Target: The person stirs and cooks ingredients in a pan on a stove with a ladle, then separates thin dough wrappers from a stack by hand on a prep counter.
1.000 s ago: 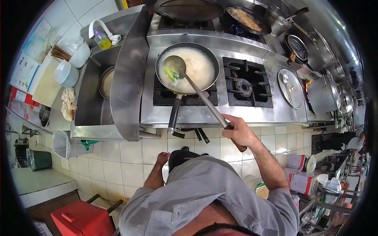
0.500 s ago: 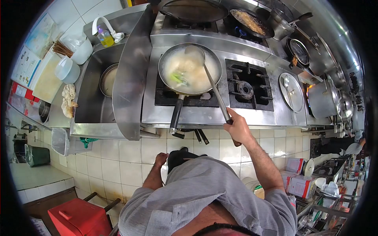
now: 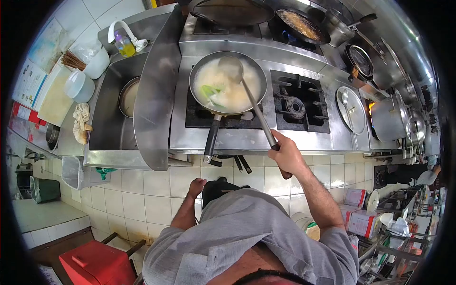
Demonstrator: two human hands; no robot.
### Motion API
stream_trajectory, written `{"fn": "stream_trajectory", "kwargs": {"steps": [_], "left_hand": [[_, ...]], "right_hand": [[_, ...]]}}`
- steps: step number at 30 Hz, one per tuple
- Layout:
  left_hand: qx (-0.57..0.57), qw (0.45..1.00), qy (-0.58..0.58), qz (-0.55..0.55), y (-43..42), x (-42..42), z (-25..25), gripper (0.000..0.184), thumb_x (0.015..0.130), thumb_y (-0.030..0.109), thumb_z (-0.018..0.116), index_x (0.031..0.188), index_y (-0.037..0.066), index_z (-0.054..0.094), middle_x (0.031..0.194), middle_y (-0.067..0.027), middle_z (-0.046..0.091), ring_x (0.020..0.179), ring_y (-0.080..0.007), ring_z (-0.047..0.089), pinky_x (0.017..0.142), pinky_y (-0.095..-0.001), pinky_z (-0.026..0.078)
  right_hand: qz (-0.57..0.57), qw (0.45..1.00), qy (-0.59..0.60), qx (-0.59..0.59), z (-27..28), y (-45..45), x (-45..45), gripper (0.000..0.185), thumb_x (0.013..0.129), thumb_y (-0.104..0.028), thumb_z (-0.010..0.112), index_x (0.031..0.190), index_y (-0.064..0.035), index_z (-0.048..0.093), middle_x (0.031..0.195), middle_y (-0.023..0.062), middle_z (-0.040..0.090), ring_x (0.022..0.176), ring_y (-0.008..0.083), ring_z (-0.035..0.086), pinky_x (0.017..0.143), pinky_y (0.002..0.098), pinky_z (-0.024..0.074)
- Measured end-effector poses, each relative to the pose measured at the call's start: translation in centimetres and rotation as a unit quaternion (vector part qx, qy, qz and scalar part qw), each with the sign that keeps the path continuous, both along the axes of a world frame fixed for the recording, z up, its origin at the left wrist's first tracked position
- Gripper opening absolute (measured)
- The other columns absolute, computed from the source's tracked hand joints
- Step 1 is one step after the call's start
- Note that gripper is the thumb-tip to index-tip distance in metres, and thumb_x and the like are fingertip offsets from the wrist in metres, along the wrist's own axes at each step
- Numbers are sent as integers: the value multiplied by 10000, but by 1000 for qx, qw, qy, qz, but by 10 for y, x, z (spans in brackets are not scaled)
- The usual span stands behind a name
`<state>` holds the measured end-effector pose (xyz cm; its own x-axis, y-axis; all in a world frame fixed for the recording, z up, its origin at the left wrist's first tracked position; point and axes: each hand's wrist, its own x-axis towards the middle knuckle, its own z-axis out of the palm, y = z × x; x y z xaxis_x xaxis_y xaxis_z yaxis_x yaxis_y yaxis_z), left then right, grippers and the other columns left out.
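My right hand [image 3: 289, 156] is wrapped round the brown-ended handle of a long metal ladle [image 3: 257, 110]. The ladle's round bowl sits in the far part of a frying pan [image 3: 191, 81], partly in a cloudy, pale liquid [image 3: 243, 93]. Toward the pan's near left side, a green and white piece of vegetable [image 3: 212, 95] floats in that liquid. The pan rests on the left front burner, its black handle [image 3: 213, 138] pointing back toward me, untouched. Low beside my body, my left hand [image 3: 196, 186] hangs with its fingers curled, and nothing shows in it.
A bare burner grate [image 3: 300, 102] lies right of the pan, then a plate [image 3: 351, 124] with spoons. Behind, a dark pan [image 3: 297, 26] of frying food sits over a blue flame. A metal partition [image 3: 154, 104] separates the stove from the sink [image 3: 111, 128]. Right stands a large pot [image 3: 385, 121].
The ladle's bowl has shifted slightly within the pan, and the liquid's surface and the green piece have moved a little. My left hand has risen slightly.
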<state>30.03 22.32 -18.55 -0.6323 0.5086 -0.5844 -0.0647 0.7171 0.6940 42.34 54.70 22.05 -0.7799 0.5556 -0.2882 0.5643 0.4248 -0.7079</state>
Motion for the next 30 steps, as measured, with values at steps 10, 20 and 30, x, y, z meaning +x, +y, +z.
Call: {"fn": "stream_trajectory", "kwargs": {"steps": [10,20,30], "left_hand": [[170,982,-50,60,67,-16,102,460,874,487,534,1014,56,610,789,-41,611,631,-143,577,591,-300,486],[422,816,-351,180,122,-34,278,197,938,319,510,929,123,497,668,12,504,489,-78,429,518,-270,423],[396,846,-304,190,125,-30,281,187,906,292,575,895,120,502,638,19,489,487,-64,403,478,-234,371]], "right_hand": [[-55,987,35,-146,8,9,4,651,693,17,591,1314,57,400,622,45,547,518,97,481,476,244,377],[-40,979,4,-200,20,-2,16,649,701,1,599,1325,10,419,590,30,521,480,92,476,430,248,384],[-91,928,29,-361,37,-21,27,619,715,-5,622,1301,41,428,590,42,529,450,98,478,387,249,376]]}}
